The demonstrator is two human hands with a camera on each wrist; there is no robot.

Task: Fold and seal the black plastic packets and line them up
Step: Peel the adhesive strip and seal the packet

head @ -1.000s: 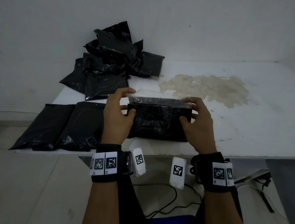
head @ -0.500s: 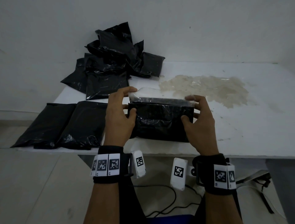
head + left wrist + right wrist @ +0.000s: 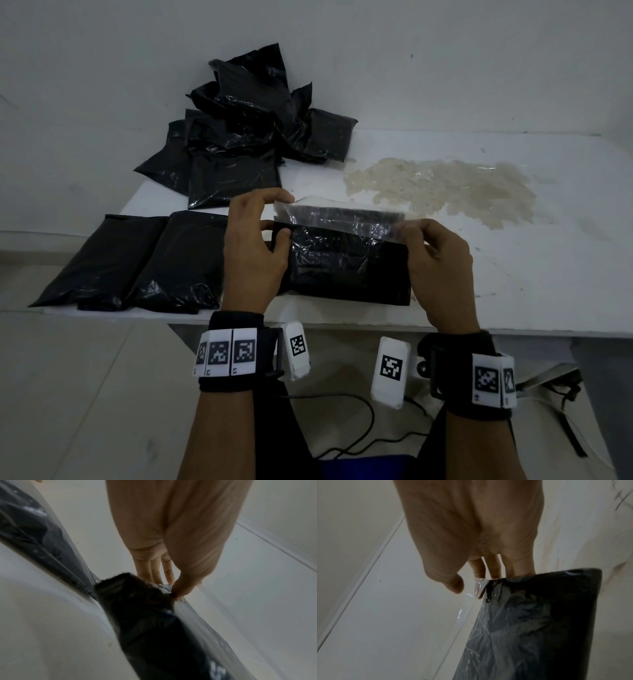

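The white desk [image 3: 513, 274] fills the middle of the head view, a pale stain [image 3: 445, 185] at its upper right. A heap of black packets [image 3: 246, 137] lies in the upper left of the frame; 2 flat packets [image 3: 137, 260] sit side by side at centre left. At centre, the packet in hand [image 3: 346, 270] rests on the desk. The left hand [image 3: 253, 253] pinches its left end and the right hand [image 3: 442, 270] its right end, each grip clamped thumb against fingers on the clear flap [image 3: 342, 219] along its top edge.
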